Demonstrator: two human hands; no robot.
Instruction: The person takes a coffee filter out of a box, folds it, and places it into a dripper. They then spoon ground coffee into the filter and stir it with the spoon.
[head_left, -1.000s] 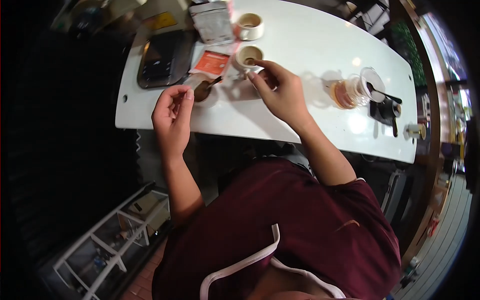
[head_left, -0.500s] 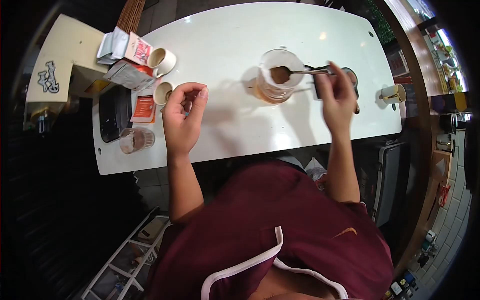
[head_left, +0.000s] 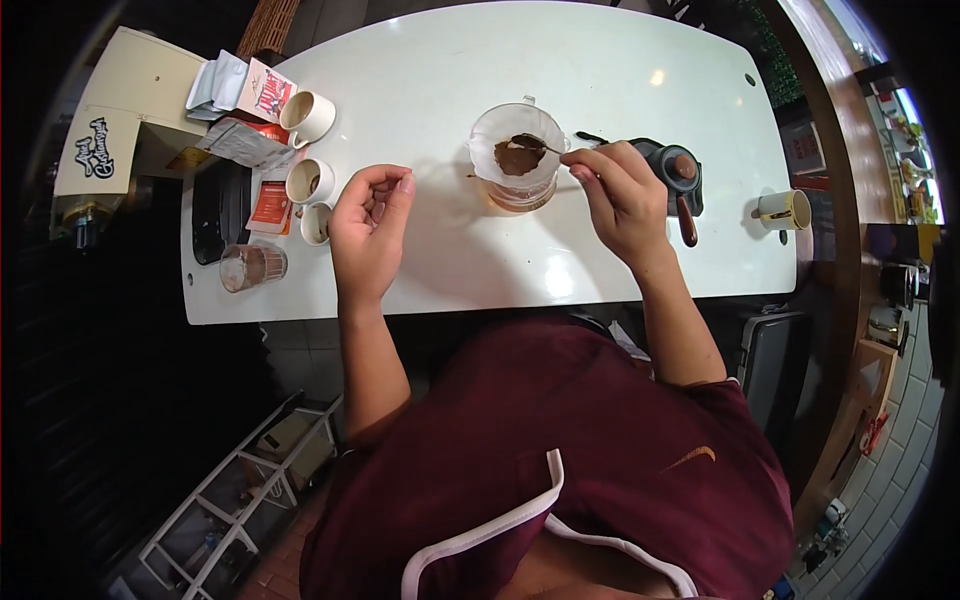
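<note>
Between the thumb and fingers of my right hand (head_left: 628,200) is the handle end of a metal spoon (head_left: 541,146). The spoon's bowl is over dark, wet-looking grounds (head_left: 517,158) inside a white paper filter (head_left: 490,135). The filter sits on top of a glass server (head_left: 518,197) with some brown liquid low in it. My left hand (head_left: 370,235) hovers over the table's near side, fingers curled with the thumb close to the index finger and nothing visible between them. It is just right of a small cup (head_left: 315,224).
On the white table (head_left: 440,60) stand two more light cups (head_left: 308,117) (head_left: 310,181), a ribbed glass (head_left: 252,268), bags (head_left: 245,142), an orange packet (head_left: 270,207) and a black tray (head_left: 220,212) at left. A black scale with a wooden-handled tool (head_left: 686,220) and a mug (head_left: 783,210) are at right.
My right hand has moved from the cups to the filter and taken hold of the spoon. The view has swung right. My left hand keeps its curled shape.
</note>
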